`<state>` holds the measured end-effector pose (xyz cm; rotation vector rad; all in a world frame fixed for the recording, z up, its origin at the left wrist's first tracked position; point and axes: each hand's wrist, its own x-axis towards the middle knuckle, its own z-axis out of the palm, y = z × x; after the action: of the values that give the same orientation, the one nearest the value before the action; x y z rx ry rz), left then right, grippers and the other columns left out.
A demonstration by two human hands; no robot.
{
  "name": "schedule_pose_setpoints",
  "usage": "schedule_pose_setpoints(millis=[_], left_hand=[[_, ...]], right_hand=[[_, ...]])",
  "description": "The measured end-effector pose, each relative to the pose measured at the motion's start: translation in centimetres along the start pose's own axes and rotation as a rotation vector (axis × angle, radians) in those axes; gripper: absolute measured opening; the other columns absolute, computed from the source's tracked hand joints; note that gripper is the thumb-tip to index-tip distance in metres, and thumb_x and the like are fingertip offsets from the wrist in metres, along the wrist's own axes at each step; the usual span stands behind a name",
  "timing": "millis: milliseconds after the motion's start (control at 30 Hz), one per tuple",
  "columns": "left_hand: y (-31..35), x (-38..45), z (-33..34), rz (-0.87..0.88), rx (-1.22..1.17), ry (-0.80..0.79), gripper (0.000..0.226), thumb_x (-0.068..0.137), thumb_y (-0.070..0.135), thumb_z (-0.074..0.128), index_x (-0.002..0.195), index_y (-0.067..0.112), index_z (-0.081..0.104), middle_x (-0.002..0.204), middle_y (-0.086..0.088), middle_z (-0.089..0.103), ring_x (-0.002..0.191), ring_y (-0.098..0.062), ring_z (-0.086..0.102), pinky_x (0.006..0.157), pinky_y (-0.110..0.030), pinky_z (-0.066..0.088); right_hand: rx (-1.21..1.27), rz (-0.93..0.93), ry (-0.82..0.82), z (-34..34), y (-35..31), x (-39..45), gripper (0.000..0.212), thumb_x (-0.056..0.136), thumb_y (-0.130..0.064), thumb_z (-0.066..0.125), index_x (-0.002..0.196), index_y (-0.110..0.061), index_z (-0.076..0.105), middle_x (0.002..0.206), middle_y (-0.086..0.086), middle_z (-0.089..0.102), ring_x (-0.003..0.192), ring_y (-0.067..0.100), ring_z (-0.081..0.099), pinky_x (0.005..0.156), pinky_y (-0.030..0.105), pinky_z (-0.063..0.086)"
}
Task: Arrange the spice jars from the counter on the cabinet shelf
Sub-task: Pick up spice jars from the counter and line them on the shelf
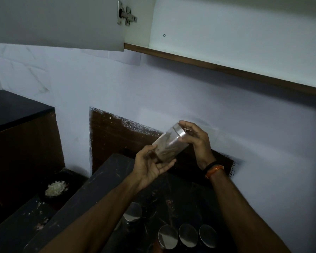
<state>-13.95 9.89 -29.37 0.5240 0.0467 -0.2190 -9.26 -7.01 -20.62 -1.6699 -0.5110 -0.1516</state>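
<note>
A dim kitchen corner: a pale bluish wall [153, 88] fills most of the view, with a rough dark brown patch [117, 139] low on it. Above, the wall cabinet stands open — its door [53, 22] swung out to the left with a metal hinge [126, 13] showing, and the cabinet shelf [226, 33] bare and white inside, edged along the front by a brown wooden lip [217, 67]. Below runs the dark stone counter [181, 190], streaked and speckled, with a raised dark ledge [77, 194] crossing it at a slant on the left. Further left sits a black-topped brown unit [16, 128]. In the hollow between that unit and the ledge is a dark bowl [56, 189] heaped with something pale and shredded.

Four spice jars wait on the counter near the bottom edge, seen from above by their shiny metal lids: one [132, 211] stands apart to the left, just beside the left forearm, and three [188, 234] sit close in a row.

A fifth jar [169, 145] is up in the air, well below the shelf and tilted so its metal lid points up and to the right; brown spice shows through the clear wall. The left hand [150, 167] cradles its base, fingers curled under and thumb along the side. The right hand [197, 137] grips the lid end, fingers wrapped over the top — a black and orange band [214, 168] circles that wrist.
</note>
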Motion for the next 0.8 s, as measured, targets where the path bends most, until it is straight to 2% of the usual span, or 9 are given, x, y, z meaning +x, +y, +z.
schedule_pose_setpoints(millis=[167, 233, 333, 400, 533, 633, 800], left_hand=[[0.5, 0.8, 3.2, 0.131, 0.103, -0.112, 0.041, 0.075, 0.016, 0.076, 0.111, 0.003, 0.064, 0.135, -0.03, 0.056, 0.118, -0.048, 0.061, 0.101, -0.057, 0.05], [0.5, 1.1, 4.4, 0.175, 0.185, -0.122, 0.05, 0.073, 0.014, 0.079, 0.117, 0.001, 0.06, 0.136, -0.031, 0.055, 0.117, -0.045, 0.063, 0.102, -0.055, 0.05], [0.6, 1.3, 6.0, 0.269, 0.3, -0.092, 0.074, 0.065, 0.012, 0.087, 0.13, -0.001, 0.053, 0.132, -0.027, 0.06, 0.113, -0.042, 0.067, 0.095, -0.049, 0.056], [0.7, 1.5, 6.8, 0.34, 0.368, -0.081, 0.074, 0.062, 0.011, 0.09, 0.128, 0.004, 0.057, 0.13, -0.023, 0.062, 0.112, -0.038, 0.068, 0.092, -0.048, 0.057], [0.8, 1.5, 7.9, 0.437, 0.512, -0.026, 0.077, 0.057, 0.013, 0.094, 0.126, 0.02, 0.059, 0.127, -0.013, 0.059, 0.111, -0.03, 0.068, 0.088, -0.046, 0.06], [1.1, 1.6, 8.9, 0.482, 0.619, 0.007, 0.083, 0.053, 0.019, 0.094, 0.126, 0.027, 0.056, 0.127, -0.007, 0.056, 0.111, -0.028, 0.066, 0.083, -0.042, 0.062], [2.2, 2.1, 10.5, 0.501, 0.773, 0.001, 0.088, 0.054, 0.023, 0.093, 0.127, 0.031, 0.045, 0.128, -0.004, 0.054, 0.113, -0.028, 0.063, 0.094, -0.049, 0.058]], right_hand=[[0.106, -0.014, 0.108, -0.7, -1.1, 1.5, 0.038, 0.084, -0.013, 0.062, 0.121, -0.013, 0.068, 0.123, 0.006, 0.067, 0.115, 0.022, 0.061, 0.094, 0.037, 0.054], [0.125, -0.002, 0.124, -0.9, -1.6, 2.2, 0.031, 0.093, -0.011, 0.058, 0.123, -0.014, 0.067, 0.126, 0.011, 0.064, 0.119, 0.027, 0.06, 0.096, 0.041, 0.055], [0.123, 0.01, 0.147, -1.0, -2.5, 2.7, 0.033, 0.095, -0.023, 0.057, 0.127, -0.021, 0.063, 0.128, 0.005, 0.063, 0.117, 0.022, 0.061, 0.083, 0.029, 0.057], [0.101, 0.015, 0.168, -1.1, -3.1, 3.0, 0.04, 0.09, -0.034, 0.058, 0.13, -0.025, 0.06, 0.128, 0.001, 0.062, 0.116, 0.02, 0.062, 0.087, 0.034, 0.057], [0.01, -0.005, 0.18, -1.4, -3.9, 3.7, 0.039, 0.093, -0.039, 0.064, 0.129, -0.027, 0.057, 0.13, 0.003, 0.059, 0.119, 0.024, 0.058, 0.1, 0.05, 0.052], [-0.009, -0.016, 0.193, -1.8, -4.6, 4.1, 0.041, 0.092, -0.04, 0.064, 0.129, -0.024, 0.057, 0.126, 0.004, 0.061, 0.117, 0.025, 0.059, 0.099, 0.052, 0.053], [-0.007, -0.034, 0.176, -2.3, -6.1, 5.0, 0.04, 0.094, -0.036, 0.062, 0.131, -0.021, 0.055, 0.125, 0.004, 0.063, 0.115, 0.025, 0.062, 0.097, 0.05, 0.054]])
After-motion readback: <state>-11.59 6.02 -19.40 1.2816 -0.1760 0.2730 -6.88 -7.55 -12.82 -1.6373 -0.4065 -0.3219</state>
